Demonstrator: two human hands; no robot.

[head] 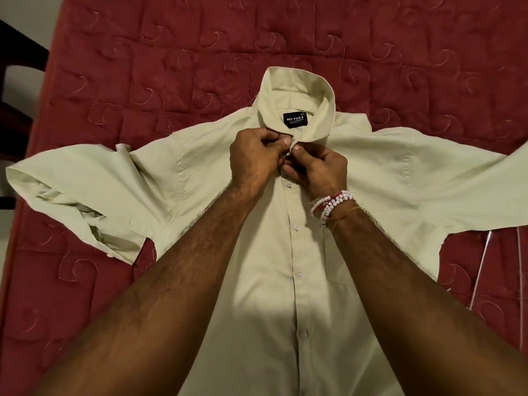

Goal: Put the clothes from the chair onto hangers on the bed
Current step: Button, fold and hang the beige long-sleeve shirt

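A pale green button-up shirt (303,281) lies front up on the red quilted bed (143,52), sleeves spread left and right, collar standing at the far end with a black label inside. My left hand (257,158) pinches the left side of the shirt's placket just below the collar. My right hand (320,167), with a bead bracelet on its wrist, pinches the opposite side at the top button. The two hands touch each other there. The buttons further down the front look fastened. A thin metal wire hanger (285,132) shows only a sliver at the collar.
Thin metal wire hangers (517,267) lie on the bed at the right edge, partly under the right sleeve. A dark wooden chair frame (14,115) stands beyond the bed's left edge, next to a pale floor.
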